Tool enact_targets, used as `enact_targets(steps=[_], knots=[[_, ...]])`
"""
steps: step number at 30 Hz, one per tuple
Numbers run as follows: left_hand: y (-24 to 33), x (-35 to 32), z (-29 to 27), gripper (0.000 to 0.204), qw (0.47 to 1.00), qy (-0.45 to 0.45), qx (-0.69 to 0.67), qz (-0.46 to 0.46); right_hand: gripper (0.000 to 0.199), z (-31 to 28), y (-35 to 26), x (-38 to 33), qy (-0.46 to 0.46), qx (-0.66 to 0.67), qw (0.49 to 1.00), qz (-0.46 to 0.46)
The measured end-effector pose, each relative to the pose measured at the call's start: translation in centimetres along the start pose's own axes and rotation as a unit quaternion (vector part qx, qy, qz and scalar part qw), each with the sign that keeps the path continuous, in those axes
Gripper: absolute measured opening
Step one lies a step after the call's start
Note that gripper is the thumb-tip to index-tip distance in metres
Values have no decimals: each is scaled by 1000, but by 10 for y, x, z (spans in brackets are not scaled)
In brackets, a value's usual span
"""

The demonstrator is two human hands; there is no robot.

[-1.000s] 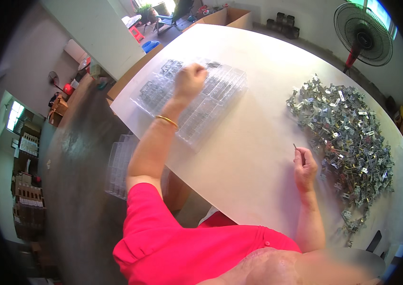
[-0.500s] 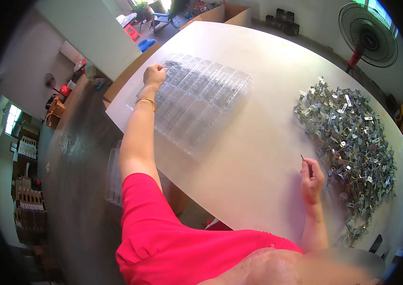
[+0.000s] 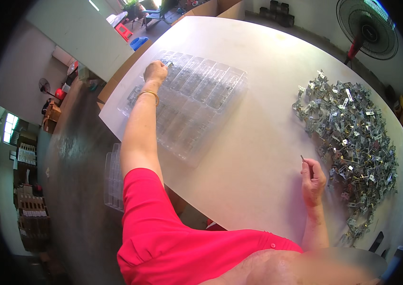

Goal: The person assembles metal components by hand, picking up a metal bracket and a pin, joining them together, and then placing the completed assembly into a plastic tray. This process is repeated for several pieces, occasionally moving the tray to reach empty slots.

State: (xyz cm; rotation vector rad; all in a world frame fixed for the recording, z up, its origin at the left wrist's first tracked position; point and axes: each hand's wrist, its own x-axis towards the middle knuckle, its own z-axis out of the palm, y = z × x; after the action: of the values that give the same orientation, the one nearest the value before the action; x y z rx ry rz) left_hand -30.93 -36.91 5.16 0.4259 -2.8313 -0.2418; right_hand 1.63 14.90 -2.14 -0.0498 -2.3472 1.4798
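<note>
My left hand (image 3: 156, 72) reaches over the far left corner of a clear plastic compartment tray (image 3: 175, 127). Its fingers are closed on a small metal piece (image 3: 169, 64). Several far compartments hold small metal parts, though glare and the clear plastic blur their outlines. On the right, my right hand (image 3: 313, 183) hovers just above or rests on the tabletop, which I cannot tell. Thumb and forefinger there pinch a thin dark metal piece (image 3: 302, 158). Beside that hand lies a large heap of small metal clips and brackets (image 3: 353, 133).
The white table (image 3: 254, 156) carries the tray and the heap. Below its left edge stand more clear trays (image 3: 113, 178). A standing fan (image 3: 367, 31) is behind the far right edge, and a cardboard box (image 3: 230, 8) sits beyond the far edge.
The view has shifted slightly. My left hand stays at the tray's far left corner, turned a little, and the metal piece at its fingertips shows more clearly. My right hand keeps its pinch.
</note>
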Motion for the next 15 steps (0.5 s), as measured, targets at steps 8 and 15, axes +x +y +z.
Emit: enact_targets(steps=[8,15], knots=[[1,-6,9,22,1000,21,13,14,6,-1,-3,-5,-3,-7,1000,4],[4,7,0,27,995,27,46,89,7,-3,-1,-3,8,-50,999,-9]])
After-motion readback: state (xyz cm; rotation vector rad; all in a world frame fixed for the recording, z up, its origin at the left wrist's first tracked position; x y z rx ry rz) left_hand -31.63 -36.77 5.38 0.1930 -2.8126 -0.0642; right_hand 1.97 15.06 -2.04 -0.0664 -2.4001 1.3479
